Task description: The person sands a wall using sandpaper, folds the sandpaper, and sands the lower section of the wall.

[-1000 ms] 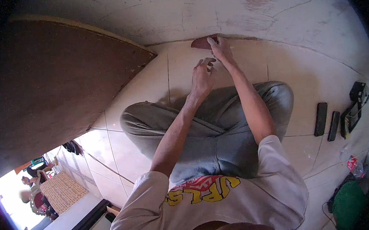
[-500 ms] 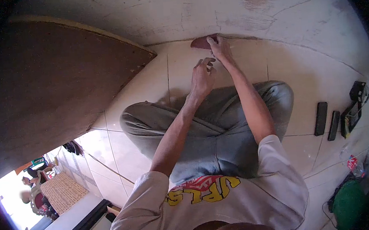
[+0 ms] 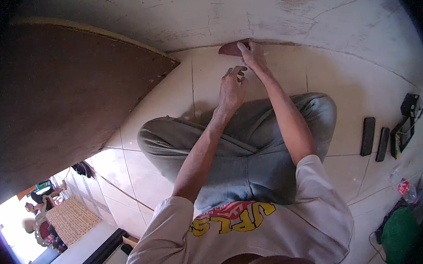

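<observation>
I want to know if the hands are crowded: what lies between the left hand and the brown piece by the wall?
In the head view, only bare floor tile separates the left hand from the brown piece; the right hand rests on that piece.

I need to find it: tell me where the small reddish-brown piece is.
In the head view the reddish-brown piece lies top centre on the tiled floor, against the foot of the wall, under the right hand fingertips, just beyond the left hand.
</observation>
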A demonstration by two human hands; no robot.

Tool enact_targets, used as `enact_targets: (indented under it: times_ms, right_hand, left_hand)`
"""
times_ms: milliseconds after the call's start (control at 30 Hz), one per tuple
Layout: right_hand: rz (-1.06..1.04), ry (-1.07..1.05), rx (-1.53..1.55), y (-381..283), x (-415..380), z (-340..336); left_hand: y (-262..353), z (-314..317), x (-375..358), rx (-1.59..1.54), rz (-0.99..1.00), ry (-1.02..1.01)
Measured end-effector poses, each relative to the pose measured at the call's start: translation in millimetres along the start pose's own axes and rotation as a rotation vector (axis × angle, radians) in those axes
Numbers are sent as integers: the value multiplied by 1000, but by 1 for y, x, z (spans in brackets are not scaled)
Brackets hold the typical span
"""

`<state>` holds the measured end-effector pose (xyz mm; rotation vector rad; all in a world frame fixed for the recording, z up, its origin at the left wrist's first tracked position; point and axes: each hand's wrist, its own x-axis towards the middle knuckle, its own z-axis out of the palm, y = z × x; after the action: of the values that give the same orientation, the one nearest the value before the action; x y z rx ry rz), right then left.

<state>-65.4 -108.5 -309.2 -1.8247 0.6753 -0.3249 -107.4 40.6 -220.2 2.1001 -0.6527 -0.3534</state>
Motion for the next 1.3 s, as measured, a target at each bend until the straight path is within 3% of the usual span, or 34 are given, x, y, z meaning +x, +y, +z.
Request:
enact_targets:
  times_ms: [367, 567, 833, 1300]
  right_hand:
    - [92, -46, -43, -9, -4, -3]
    - [-14, 1, -42, -1, 0, 0]
    - [106, -60, -11, -6, 0, -2]
    - [33, -24, -49, -3, -1, -1]
  left_hand:
    - [-2, 2, 1, -41, -35, -20]
    - [2, -1, -1, -32, -19, -9]
    - [4, -2, -1, -22, -4, -12]
    - [-2, 2, 1, -2, 0, -7]
